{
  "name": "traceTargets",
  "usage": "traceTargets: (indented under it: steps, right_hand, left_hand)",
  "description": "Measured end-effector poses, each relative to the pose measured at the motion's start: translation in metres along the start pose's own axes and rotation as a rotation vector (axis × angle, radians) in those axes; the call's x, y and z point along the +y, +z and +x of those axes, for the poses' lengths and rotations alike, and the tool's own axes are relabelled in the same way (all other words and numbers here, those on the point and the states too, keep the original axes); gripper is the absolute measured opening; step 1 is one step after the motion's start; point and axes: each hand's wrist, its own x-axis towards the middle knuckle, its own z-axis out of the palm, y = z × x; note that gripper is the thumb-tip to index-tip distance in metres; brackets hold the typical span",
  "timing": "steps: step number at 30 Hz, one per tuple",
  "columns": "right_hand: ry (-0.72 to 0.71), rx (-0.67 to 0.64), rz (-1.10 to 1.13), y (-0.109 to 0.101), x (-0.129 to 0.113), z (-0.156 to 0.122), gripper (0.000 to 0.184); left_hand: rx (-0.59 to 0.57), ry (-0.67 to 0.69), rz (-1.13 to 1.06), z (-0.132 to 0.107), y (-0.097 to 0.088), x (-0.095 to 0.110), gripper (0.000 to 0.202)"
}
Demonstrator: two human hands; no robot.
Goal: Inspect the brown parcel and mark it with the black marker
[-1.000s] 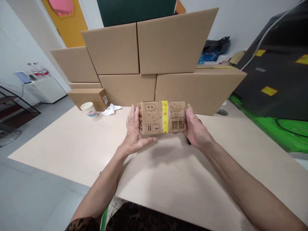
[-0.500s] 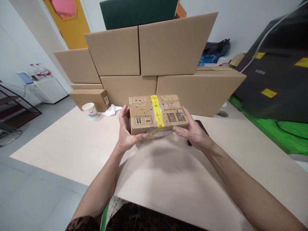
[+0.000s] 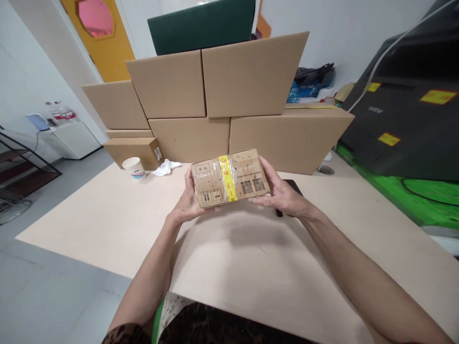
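Left hand (image 3: 188,199): you are gripping the taped carton's (image 3: 236,176) left end.
Right hand (image 3: 281,193): you are clasping its right end, probably balancing the weight.
Taped carton: hovering above the table (image 3: 107,217), printed face showing toward you.
Large boxes (image 3: 244,86): standing along the table's far side.

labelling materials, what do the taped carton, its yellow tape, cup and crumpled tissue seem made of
The taped carton looks like matte brown cardboard, with folded edges. Its yellow tape seems glossy plastic film, given the shine. The disposable cup is probably smooth paper with printed stripes; coating unclear. The tissue seems matte, soft paper, loosely crumpled.
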Motion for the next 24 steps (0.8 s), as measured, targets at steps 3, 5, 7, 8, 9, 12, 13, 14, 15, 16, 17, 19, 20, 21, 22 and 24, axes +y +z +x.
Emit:
traceTargets:
  steps: [3, 5, 7, 8, 9, 12, 13, 14, 15, 16, 17, 19, 20, 21, 22, 24]
  right_hand:
    - [-0.017, -0.006, -0.022, -0.003, 0.001, -0.001, 0.118]
    - [-0.025, -0.007, -0.032, -0.004, 0.001, -0.001, 0.117]
    - [-0.009, -0.014, -0.040, -0.005, 0.002, -0.002, 0.118]
    - [0.011, -0.021, -0.045, -0.005, 0.001, -0.002, 0.119]
    - [0.039, -0.029, -0.051, -0.005, 0.001, -0.002, 0.120]
    - [0.101, -0.043, -0.071, -0.003, -0.001, 0.000, 0.119]
    - [0.106, -0.044, -0.080, -0.003, -0.002, 0.000, 0.117]
    - [0.102, -0.045, -0.088, -0.003, -0.003, 0.000, 0.114]
    - [0.093, -0.048, -0.095, -0.004, -0.003, 0.000, 0.109]
    - [0.086, -0.045, -0.103, -0.007, -0.003, 0.000, 0.102]
    - [0.080, -0.030, -0.119, -0.011, -0.002, -0.001, 0.094]
    - [0.071, 0.047, -0.199, -0.023, 0.000, -0.005, 0.076]
    - [0.074, 0.098, -0.277, -0.029, 0.002, -0.009, 0.067]
    - [0.079, 0.140, -0.387, -0.036, 0.004, -0.013, 0.058]
    - [0.087, 0.152, -0.527, -0.042, 0.006, -0.018, 0.049]
    - [0.090, 0.089, -0.858, -0.050, 0.012, -0.028, 0.037]
  left_hand:
    - [-0.015, -0.014, -0.017, 0.000, 0.001, 0.001, 0.126]
    - [0.006, 0.004, 0.006, 0.000, 0.002, -0.001, 0.125]
    - [0.041, 0.051, 0.062, 0.000, 0.003, -0.005, 0.127]
    - [0.058, 0.076, 0.102, 0.000, 0.003, -0.008, 0.129]
    - [0.072, 0.097, 0.145, -0.001, 0.003, -0.010, 0.131]
    - [0.069, 0.117, 0.232, -0.002, 0.000, -0.017, 0.133]
    - [0.061, 0.115, 0.239, -0.002, 0.000, -0.019, 0.132]
    - [0.056, 0.115, 0.241, -0.003, -0.001, -0.020, 0.132]
    - [0.055, 0.116, 0.239, -0.003, -0.001, -0.021, 0.132]
    - [0.057, 0.117, 0.239, -0.003, -0.002, -0.022, 0.132]
    - [0.061, 0.117, 0.238, -0.003, -0.002, -0.022, 0.132]
    - [0.069, 0.111, 0.240, -0.002, -0.002, -0.022, 0.133]
    - [0.072, 0.104, 0.241, -0.002, -0.002, -0.022, 0.133]
    - [0.071, 0.096, 0.241, -0.002, -0.002, -0.021, 0.133]
    - [0.069, 0.089, 0.238, -0.002, -0.002, -0.021, 0.133]
    - [0.066, 0.080, 0.229, -0.002, -0.002, -0.021, 0.133]
